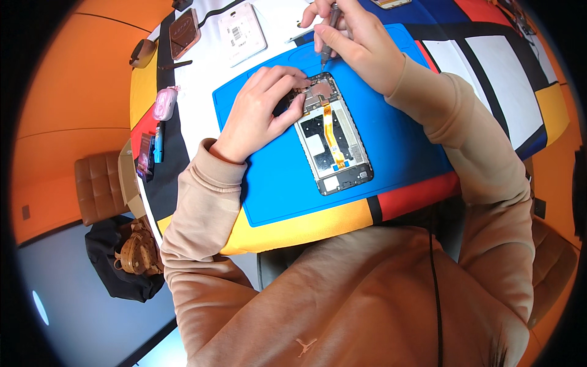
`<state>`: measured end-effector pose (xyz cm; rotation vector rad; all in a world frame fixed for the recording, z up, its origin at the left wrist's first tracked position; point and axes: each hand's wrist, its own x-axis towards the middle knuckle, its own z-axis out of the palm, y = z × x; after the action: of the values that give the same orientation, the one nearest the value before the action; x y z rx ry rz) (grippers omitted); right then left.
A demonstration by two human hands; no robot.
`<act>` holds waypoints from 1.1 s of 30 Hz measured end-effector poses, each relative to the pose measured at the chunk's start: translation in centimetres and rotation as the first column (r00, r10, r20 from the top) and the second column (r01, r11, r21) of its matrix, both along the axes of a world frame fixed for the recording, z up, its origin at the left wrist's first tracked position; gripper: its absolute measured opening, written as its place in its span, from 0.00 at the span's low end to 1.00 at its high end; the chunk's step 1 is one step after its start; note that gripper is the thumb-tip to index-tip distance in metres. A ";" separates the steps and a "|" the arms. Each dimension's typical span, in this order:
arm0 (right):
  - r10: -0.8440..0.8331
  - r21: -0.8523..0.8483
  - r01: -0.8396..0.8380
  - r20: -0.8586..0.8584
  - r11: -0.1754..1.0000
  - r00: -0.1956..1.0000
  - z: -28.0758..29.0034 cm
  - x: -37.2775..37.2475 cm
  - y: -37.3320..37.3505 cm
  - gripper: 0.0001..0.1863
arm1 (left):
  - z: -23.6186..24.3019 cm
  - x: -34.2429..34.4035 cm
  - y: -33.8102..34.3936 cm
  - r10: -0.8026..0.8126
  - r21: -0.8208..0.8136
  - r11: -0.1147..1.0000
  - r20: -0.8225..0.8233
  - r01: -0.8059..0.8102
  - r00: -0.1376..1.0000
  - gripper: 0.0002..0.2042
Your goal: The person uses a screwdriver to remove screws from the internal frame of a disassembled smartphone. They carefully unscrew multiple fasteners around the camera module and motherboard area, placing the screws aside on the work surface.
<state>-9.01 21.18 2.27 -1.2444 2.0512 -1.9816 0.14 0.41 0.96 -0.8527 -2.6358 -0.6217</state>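
Observation:
An opened smartphone (335,137) lies on a blue work mat (397,134), its circuit board at the far end and an orange ribbon cable (332,131) running down its middle. No battery shows in its bay. My left hand (264,105) is closed at the phone's upper left edge, thumb and fingers steadying it; whether a small part is pinched there I cannot make out. In my right hand (361,43) is a slim grey screwdriver (328,46), held upright. Its tip points down at the phone's top edge, at or just above the board.
Beyond the mat lie a white boxy device (243,33) and a reddish-brown phone (184,33). At the left edge are a roll of tape (143,54), a pink case (165,104) and a blue pen (159,144). A brown chair (101,186) stands off to the left.

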 end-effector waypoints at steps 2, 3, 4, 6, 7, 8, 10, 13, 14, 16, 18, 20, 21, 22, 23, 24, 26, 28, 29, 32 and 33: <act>-0.003 -0.011 0.003 -0.045 1.000 0.999 -0.2 0.2 -0.3 0.04 | 0.1 0.1 0.0 0.006 -0.001 1.000 0.035 -0.006 0.999 0.08; -0.006 -0.016 0.005 -0.068 1.000 0.998 -0.3 0.2 -0.4 0.04 | 0.2 0.1 0.0 0.007 0.004 1.000 0.049 -0.007 0.999 0.08; -0.006 -0.010 0.005 -0.039 1.000 0.999 -0.5 0.2 -0.4 0.05 | 0.2 0.2 0.0 0.010 -0.004 1.000 0.057 -0.010 0.998 0.08; -0.004 0.002 0.004 0.019 1.000 1.000 -0.6 0.2 -0.5 0.05 | 0.3 0.2 0.0 0.011 -0.005 1.000 0.066 -0.011 0.998 0.08; -0.009 0.004 0.008 0.025 1.000 1.000 -0.7 0.2 -0.5 0.05 | 0.3 0.2 0.0 0.011 -0.005 1.000 0.063 -0.010 0.998 0.08; -0.013 0.005 0.013 0.031 1.000 0.999 -0.8 0.1 -0.5 0.05 | 0.3 0.2 0.0 0.010 -0.004 1.000 0.064 -0.010 0.998 0.08; -0.008 -0.028 0.010 0.064 1.000 0.998 -0.8 0.1 -0.5 0.05 | 0.2 0.1 0.0 0.001 0.007 1.000 0.040 -0.001 0.999 0.07; -0.002 -0.123 0.018 0.129 0.992 0.992 -1.1 -0.1 -0.7 0.05 | -0.1 -0.1 0.1 -0.018 0.028 0.999 -0.012 0.018 1.000 0.07; -0.014 -0.148 0.036 0.143 0.988 0.990 -1.2 -0.2 -0.8 0.05 | -0.1 -0.1 0.1 -0.019 0.029 0.999 -0.016 0.020 1.000 0.07; -0.058 -0.199 0.087 0.149 0.976 0.987 -1.4 -0.4 -1.0 0.06 | -0.2 -0.2 0.0 -0.021 0.032 0.999 -0.018 0.022 1.000 0.07; -0.122 -0.253 0.153 0.135 0.955 0.983 -1.6 -0.8 -1.0 0.08 | -0.1 -0.1 -0.1 -0.017 0.028 0.999 -0.007 0.017 1.000 0.07; -0.206 -0.269 0.219 0.076 0.938 0.976 -1.8 -1.3 -1.0 0.12 | -0.1 0.0 -0.1 -0.010 0.022 1.000 0.031 0.010 0.999 0.09; -0.248 -0.279 0.251 0.046 0.927 0.968 -1.9 -1.5 -0.9 0.14 | 0.0 0.0 -0.1 -0.005 0.020 1.000 0.051 0.004 0.999 0.10; -0.253 -0.247 0.261 0.065 0.933 0.965 -2.0 -1.7 -0.9 0.15 | 0.0 0.0 -0.2 0.013 0.000 1.000 0.034 -0.013 0.999 0.12; -0.258 -0.215 0.270 0.084 0.938 0.963 -2.0 -1.8 -0.9 0.17 | 0.0 0.0 -0.2 0.029 -0.014 0.999 0.014 -0.029 0.999 0.15; -0.263 -0.183 0.278 0.103 0.943 0.959 -2.1 -1.9 -0.8 0.18 | 0.0 0.0 -0.2 0.047 -0.022 0.999 -0.009 -0.047 0.999 0.18; -0.253 -0.202 0.270 0.107 0.941 0.961 -2.4 -1.9 -1.0 0.20 | 0.0 -0.1 -0.1 0.046 -0.087 0.995 -0.016 -0.047 0.999 0.23; -0.243 -0.197 0.262 0.116 0.945 0.963 -2.7 -1.9 -1.2 0.21 | 0.0 -0.1 0.0 0.052 -0.138 0.989 -0.002 -0.052 0.999 0.27; -0.237 -0.182 0.257 0.123 0.949 0.964 -2.8 -1.9 -1.3 0.22 | 0.0 -0.1 0.0 0.058 -0.161 0.985 0.016 -0.054 0.998 0.28; -0.220 -0.140 0.230 0.083 0.963 0.972 -3.0 -2.0 -1.6 0.21 | 0.0 -0.2 0.1 0.073 -0.194 0.979 0.083 -0.056 0.994 0.31; -0.219 -0.126 0.224 0.053 0.966 0.974 -2.9 -2.1 -1.5 0.21 | 0.1 -0.2 0.1 0.070 -0.193 0.980 0.092 -0.051 0.993 0.32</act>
<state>-11.14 19.63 -0.67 -1.0242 2.1573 -2.2502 -0.07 0.50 1.05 -0.8082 -2.8346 -0.4110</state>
